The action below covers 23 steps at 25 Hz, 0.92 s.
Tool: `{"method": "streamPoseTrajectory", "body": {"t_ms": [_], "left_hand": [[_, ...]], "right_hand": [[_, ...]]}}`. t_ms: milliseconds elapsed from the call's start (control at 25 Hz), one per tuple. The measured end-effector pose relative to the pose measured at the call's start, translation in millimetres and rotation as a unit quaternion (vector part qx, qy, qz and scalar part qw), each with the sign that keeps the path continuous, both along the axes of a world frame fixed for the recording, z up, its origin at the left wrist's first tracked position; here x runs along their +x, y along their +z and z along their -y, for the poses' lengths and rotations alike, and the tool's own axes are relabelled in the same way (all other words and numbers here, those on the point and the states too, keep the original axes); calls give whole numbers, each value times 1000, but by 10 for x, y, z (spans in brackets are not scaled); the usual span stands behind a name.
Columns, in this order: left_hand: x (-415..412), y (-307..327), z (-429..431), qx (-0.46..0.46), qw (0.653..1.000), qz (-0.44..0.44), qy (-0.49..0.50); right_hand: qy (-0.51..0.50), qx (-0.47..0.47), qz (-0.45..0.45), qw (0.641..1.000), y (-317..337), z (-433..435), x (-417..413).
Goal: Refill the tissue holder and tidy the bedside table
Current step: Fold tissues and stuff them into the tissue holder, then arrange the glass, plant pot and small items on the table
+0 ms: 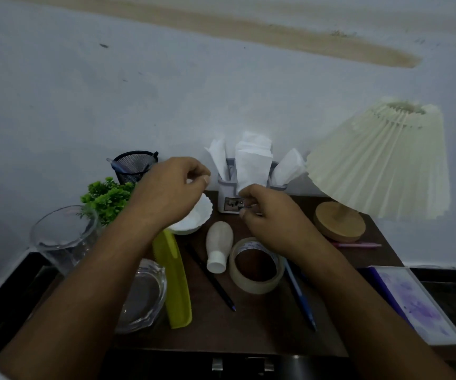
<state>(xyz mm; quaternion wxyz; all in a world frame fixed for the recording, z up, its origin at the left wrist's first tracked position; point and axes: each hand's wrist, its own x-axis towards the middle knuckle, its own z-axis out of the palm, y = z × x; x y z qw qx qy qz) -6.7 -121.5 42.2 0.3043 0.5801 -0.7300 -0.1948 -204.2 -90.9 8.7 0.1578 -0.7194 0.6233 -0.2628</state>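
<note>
The light was dim and flat, with a bluish cast on the wall from 10 to 2 o'clock. The tissue at 12 o'clock was the brightest thing, nearly washed out. The lamp shade at 2 o'clock was pale and smeared along its lower edge. Towards 6 o'clock the table sank almost to black. Shadows were faint and edgeless, so I could not tell where the light came from. My left hand and right hand were soft and muddy. The glass jug at 9 o'clock carried weak glints on its rim. The wide lens bowed the table's edges at 4 and 8 o'clock
</note>
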Motion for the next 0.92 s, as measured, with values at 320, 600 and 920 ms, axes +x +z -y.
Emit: {"method": "streamPoseTrajectory", "body": {"t_ms": [320, 600, 920], "left_hand": [[536, 400, -290, -87, 992, -73, 56], [765, 382, -330, -10, 970, -238, 55], [847, 366, -278, 54, 958, -279, 37]], "right_hand": [[86, -41, -59, 994, -102, 5, 658], [91, -132, -251, 955, -245, 35, 929], [38, -115, -190, 974, -308, 142, 956]]}}
